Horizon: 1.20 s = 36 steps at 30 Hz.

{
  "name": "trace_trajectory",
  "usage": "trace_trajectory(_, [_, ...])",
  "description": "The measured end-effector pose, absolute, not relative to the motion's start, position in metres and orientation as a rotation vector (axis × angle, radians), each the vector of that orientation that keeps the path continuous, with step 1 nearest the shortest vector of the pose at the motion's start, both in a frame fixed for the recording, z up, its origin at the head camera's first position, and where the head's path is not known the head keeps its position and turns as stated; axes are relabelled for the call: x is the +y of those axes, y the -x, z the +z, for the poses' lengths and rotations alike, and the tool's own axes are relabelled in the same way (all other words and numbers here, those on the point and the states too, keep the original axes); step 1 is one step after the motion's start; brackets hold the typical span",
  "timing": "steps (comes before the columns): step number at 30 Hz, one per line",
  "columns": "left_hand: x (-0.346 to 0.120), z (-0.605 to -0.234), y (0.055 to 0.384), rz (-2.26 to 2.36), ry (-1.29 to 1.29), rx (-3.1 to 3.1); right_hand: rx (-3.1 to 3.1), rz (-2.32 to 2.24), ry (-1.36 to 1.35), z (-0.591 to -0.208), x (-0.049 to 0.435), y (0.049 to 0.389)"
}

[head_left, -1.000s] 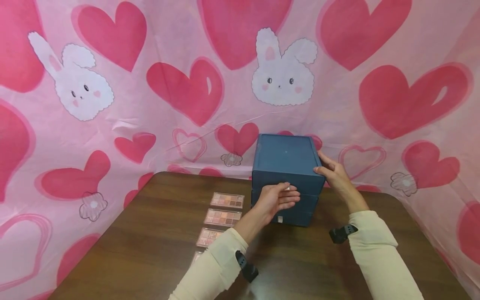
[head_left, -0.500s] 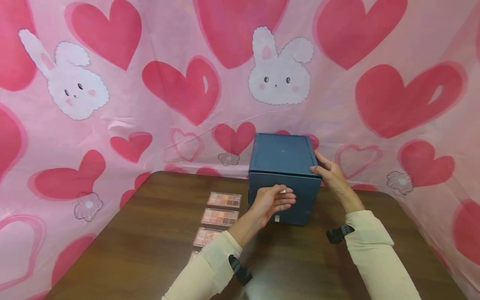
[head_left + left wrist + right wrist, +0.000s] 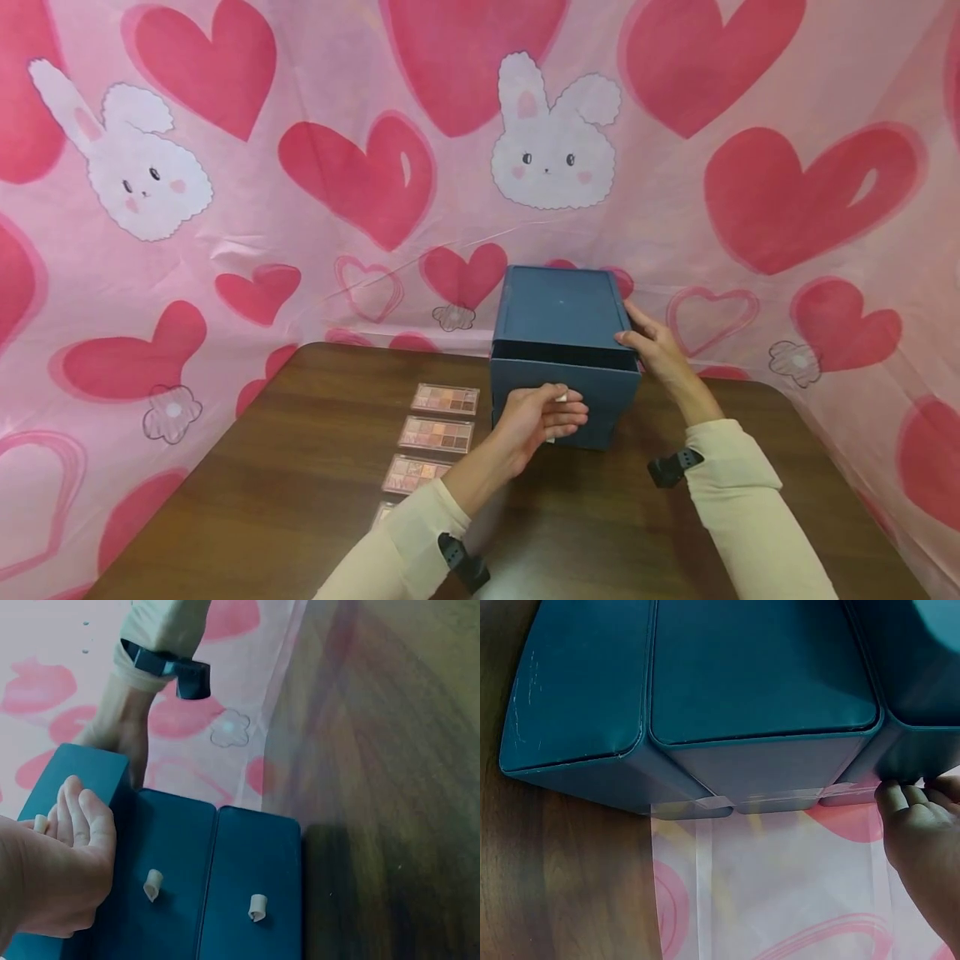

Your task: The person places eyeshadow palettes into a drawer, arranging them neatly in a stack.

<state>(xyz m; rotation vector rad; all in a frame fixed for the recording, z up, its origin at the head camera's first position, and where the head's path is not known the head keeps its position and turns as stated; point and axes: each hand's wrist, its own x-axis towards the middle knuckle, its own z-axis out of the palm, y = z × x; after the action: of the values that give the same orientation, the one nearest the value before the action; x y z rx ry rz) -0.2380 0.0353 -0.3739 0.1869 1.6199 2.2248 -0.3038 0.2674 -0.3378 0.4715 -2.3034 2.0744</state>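
Observation:
A dark blue drawer unit point(image 3: 566, 308) with three stacked drawers stands on the table. Its top drawer point(image 3: 611, 387) juts out at the front, leaving a dark gap behind the drawer front. My left hand point(image 3: 528, 425) pinches that drawer's small white pull tab point(image 3: 40, 823) between thumb and index finger, the other fingers stretched out. Two lower drawers, each with a pale tab point(image 3: 258, 907), sit flush in the left wrist view. With the thumb on the top and fingers along the side, my right hand point(image 3: 666, 357) grips the unit's upper right edge.
Several clear-lidded eyeshadow palettes point(image 3: 435, 434) lie in a column on the wooden table point(image 3: 285, 467), left of the unit; my left sleeve partly covers the nearest ones. A pink heart-and-rabbit cloth point(image 3: 345, 275) hangs close behind the table's back edge.
The top drawer has slid out toward me from flush, my left hand coming with its tab. The right hand keeps its hold on the unit's edge. The head view has shifted slightly.

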Motion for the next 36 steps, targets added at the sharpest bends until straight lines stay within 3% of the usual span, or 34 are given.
trace_trajectory(36, [0.020, -0.379, 0.150, 2.222, -0.211, 1.550, -2.349, 2.002, -0.448, -0.338, 0.267, 0.304])
